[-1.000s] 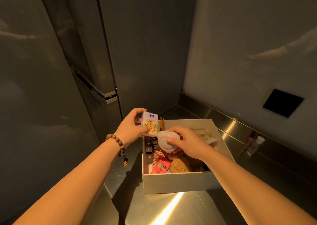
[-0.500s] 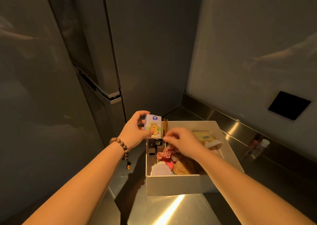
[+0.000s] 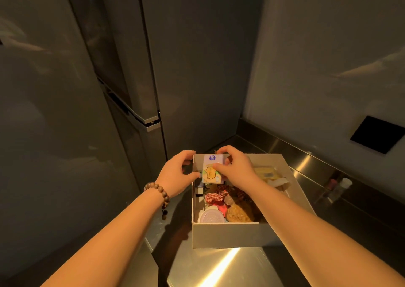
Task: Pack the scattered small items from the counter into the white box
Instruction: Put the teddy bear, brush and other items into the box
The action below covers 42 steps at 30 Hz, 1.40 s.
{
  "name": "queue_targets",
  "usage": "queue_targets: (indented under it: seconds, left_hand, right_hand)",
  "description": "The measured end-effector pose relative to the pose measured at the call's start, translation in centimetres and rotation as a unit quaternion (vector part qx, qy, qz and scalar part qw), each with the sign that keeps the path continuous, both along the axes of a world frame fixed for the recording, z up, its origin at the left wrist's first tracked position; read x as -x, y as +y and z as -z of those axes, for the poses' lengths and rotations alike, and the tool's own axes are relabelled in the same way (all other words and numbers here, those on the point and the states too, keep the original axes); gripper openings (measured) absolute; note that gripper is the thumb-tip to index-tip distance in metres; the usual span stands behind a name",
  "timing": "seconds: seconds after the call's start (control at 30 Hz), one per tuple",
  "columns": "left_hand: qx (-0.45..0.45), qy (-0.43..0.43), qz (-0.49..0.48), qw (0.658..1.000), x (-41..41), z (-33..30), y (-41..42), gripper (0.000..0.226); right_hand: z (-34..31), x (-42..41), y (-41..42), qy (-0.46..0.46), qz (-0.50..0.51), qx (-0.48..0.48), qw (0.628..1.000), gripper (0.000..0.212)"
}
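Note:
The white box (image 3: 228, 235) sits on the steel counter, filled with several small items. A small carton with a yellow cartoon animal (image 3: 211, 170) is held inside the box at its far left corner. My right hand (image 3: 235, 169) grips the carton from the right and top. At the box's left wall my left hand (image 3: 178, 174), with a bead bracelet on the wrist, touches the carton's lower left edge with a fingertip. A round lilac-lidded pot (image 3: 211, 216) lies in the box's near left corner, beside a red-white twine bundle (image 3: 215, 197) and a brown sponge-like lump (image 3: 240, 214).
A tall grey fridge (image 3: 122, 78) stands left of the counter. A small clear bottle with a white cap (image 3: 339, 188) stands against the steel backsplash at right. A black square panel (image 3: 375, 134) is set in the right wall. Bare counter (image 3: 219, 267) lies in front of the box.
The round pot went from my right hand into the box's near left corner. My right hand then moved to the carton, which came over the box wall into the far left corner.

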<state>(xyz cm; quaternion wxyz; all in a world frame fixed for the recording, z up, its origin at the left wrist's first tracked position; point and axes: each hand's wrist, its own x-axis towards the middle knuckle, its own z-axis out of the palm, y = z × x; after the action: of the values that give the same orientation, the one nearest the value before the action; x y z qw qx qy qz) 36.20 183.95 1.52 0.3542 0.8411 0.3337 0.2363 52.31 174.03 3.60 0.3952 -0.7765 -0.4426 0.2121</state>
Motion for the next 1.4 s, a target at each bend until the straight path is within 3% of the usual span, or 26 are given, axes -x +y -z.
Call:
queue_targets:
  seconds: [0.17,0.23,0.37,0.6,0.83,1.03,1.17,1.4]
  left_hand:
    - [-0.014,0.101,0.016,0.995,1.8,4.7,-0.8,0.063]
    - [0.018,0.090,0.020,0.996,1.9,5.7,-1.3,0.059]
    - [0.070,0.046,0.022,0.996,1.9,5.9,-1.8,0.076]
    - [0.077,0.054,0.008,0.996,1.5,6.2,-2.3,0.053]
    - [0.066,0.075,0.007,0.995,1.0,5.0,-2.6,0.049]
    - [-0.037,0.101,-0.071,0.992,-1.9,1.9,-4.9,0.049]
    - [-0.075,0.073,-0.030,0.994,-5.1,0.4,-7.8,0.052]
    - [-0.065,0.018,0.083,0.994,-13.8,-0.8,-16.5,0.053]
  right_hand:
    - [2.4,1.8,1.5,-0.113,-0.034,0.099,0.988,0.036]
    - [3.3,2.6,2.2,-0.129,-0.035,0.133,0.982,0.037]
    - [4.4,3.4,3.4,-0.121,-0.042,0.161,0.979,0.036]
    - [5.3,3.6,2.9,-0.070,-0.046,0.129,0.988,0.036]
    - [3.9,2.1,-0.6,-0.119,-0.034,0.093,0.988,0.035]
    - [3.3,-1.3,-6.7,-0.154,0.046,0.052,0.986,0.040]
    - [3.7,-4.7,-12.0,-0.148,0.083,0.023,0.985,0.042]
    - [5.2,-9.7,-23.0,-0.101,0.183,0.009,0.978,0.040]
